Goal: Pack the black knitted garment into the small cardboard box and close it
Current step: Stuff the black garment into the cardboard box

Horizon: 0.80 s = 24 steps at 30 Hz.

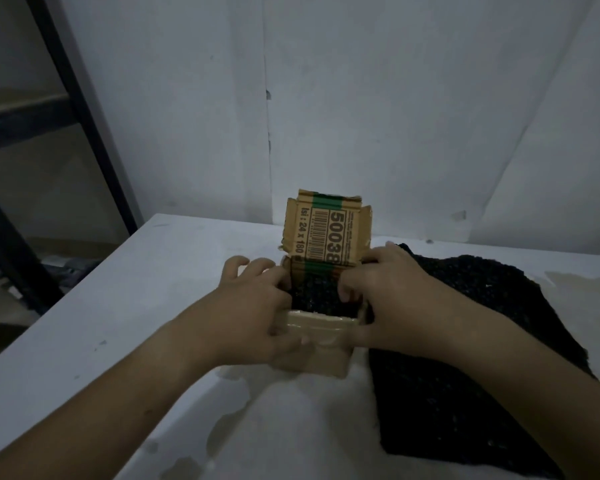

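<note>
A small cardboard box [317, 356] stands on the white table [94, 327], its printed far flap [328, 233] upright. Black knitted fabric [314, 294] fills the box's opening. My left hand [257, 306] grips the box's left side, thumb on the front wall and fingers curled over the left rim. My right hand [385, 292] grips the right side, fingers curled over the rim onto the fabric. More of the black knitted garment [465, 358] lies spread on the table to the right, under my right forearm.
A white sheeted wall [361, 98] rises right behind the table. A dark metal shelf frame [66, 98] stands off the table's left edge. Stained patches mark the table near the front and far right.
</note>
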Each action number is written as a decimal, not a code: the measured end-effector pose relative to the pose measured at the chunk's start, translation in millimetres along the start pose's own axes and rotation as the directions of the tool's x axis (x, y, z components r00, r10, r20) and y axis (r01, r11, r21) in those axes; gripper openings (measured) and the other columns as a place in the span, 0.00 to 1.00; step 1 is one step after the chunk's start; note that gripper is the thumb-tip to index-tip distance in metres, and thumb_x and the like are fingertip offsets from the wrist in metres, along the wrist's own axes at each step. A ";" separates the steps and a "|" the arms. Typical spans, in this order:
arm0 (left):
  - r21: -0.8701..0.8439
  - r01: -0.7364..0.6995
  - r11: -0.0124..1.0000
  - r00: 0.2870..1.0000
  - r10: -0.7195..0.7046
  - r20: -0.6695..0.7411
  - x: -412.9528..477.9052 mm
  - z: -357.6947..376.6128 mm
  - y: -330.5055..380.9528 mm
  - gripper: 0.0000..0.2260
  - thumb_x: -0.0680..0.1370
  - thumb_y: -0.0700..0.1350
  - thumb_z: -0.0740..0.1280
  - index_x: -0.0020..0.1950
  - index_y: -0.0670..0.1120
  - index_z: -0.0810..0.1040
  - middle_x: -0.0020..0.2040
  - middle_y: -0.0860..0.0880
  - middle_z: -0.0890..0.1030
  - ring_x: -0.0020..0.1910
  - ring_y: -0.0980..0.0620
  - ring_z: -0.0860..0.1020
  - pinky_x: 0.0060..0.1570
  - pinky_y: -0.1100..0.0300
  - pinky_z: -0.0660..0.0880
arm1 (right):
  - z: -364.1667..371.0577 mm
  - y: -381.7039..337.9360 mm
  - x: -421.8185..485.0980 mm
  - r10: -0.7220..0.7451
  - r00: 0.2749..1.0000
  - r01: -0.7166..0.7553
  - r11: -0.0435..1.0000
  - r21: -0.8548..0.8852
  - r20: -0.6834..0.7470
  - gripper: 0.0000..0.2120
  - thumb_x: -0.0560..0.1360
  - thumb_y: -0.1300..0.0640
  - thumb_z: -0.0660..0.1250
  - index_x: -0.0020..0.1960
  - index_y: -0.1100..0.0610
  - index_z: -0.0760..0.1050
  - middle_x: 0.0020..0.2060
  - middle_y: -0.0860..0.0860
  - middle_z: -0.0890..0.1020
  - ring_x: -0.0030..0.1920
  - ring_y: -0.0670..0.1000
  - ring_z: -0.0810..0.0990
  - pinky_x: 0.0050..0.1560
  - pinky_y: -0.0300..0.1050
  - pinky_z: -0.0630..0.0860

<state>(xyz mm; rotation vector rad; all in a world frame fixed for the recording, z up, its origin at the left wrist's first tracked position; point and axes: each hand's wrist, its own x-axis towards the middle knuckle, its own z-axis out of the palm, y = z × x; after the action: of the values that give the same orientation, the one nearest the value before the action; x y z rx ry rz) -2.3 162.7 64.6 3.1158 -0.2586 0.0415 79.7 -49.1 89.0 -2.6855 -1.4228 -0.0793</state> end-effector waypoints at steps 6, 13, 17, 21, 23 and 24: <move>0.076 -0.051 0.996 0.996 0.056 -0.069 -1.2 2.0 4.0 0.15 0.77 0.64 0.58 0.41 0.55 0.76 0.53 0.58 0.79 0.78 0.50 0.58 0.73 0.46 0.41 | 19.7 -11.5 4.2 -0.038 0.996 0.040 0.999 -0.032 0.083 0.12 0.71 0.40 0.67 0.50 0.45 0.79 0.44 0.44 0.78 0.52 0.50 0.72 0.54 0.50 0.71; 0.092 -0.013 0.996 0.999 0.009 0.042 6.3 1.7 9.9 0.31 0.80 0.68 0.47 0.47 0.52 0.85 0.56 0.52 0.77 0.71 0.47 0.63 0.74 0.44 0.43 | 37.8 -11.4 1.6 0.003 0.993 0.001 0.999 -0.033 0.119 0.09 0.71 0.43 0.64 0.39 0.47 0.70 0.39 0.45 0.77 0.54 0.51 0.68 0.61 0.51 0.61; 0.054 -0.015 0.998 0.999 0.013 0.035 7.7 -5.5 5.3 0.23 0.78 0.69 0.50 0.43 0.55 0.75 0.56 0.54 0.80 0.73 0.47 0.64 0.74 0.43 0.44 | 25.5 -8.2 0.3 0.026 1.000 -0.025 0.999 -0.019 0.013 0.16 0.70 0.35 0.60 0.40 0.47 0.72 0.35 0.43 0.75 0.44 0.45 0.70 0.62 0.48 0.62; -0.013 -0.037 0.999 0.992 0.035 -0.118 5.0 -6.4 5.1 0.15 0.80 0.64 0.54 0.49 0.55 0.70 0.55 0.56 0.79 0.73 0.51 0.64 0.74 0.44 0.48 | 16.4 -1.8 4.6 0.073 0.958 -0.040 0.992 0.121 -0.277 0.18 0.71 0.32 0.61 0.43 0.46 0.73 0.35 0.40 0.75 0.41 0.45 0.73 0.48 0.47 0.69; -0.049 -0.018 0.999 0.992 0.012 -0.124 7.8 -2.2 3.4 0.14 0.82 0.60 0.52 0.51 0.54 0.72 0.58 0.55 0.79 0.74 0.51 0.63 0.74 0.45 0.48 | 17.1 1.1 9.9 0.127 0.948 -0.100 0.989 0.106 -0.292 0.14 0.74 0.38 0.63 0.51 0.47 0.75 0.42 0.42 0.78 0.49 0.50 0.75 0.52 0.50 0.70; -0.069 0.003 0.998 0.995 -0.011 -0.103 10.3 0.8 2.7 0.14 0.83 0.58 0.51 0.52 0.54 0.73 0.60 0.55 0.79 0.75 0.51 0.62 0.74 0.45 0.47 | 18.3 3.1 13.0 0.170 0.957 -0.152 0.984 0.092 -0.237 0.17 0.74 0.38 0.64 0.58 0.46 0.74 0.49 0.44 0.79 0.55 0.52 0.74 0.57 0.51 0.69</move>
<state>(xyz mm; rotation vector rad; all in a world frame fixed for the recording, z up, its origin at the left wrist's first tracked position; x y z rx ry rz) 7.4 158.3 64.0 3.0343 -0.2415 0.1898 89.6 -38.1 71.8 -2.6123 -1.1104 -0.3259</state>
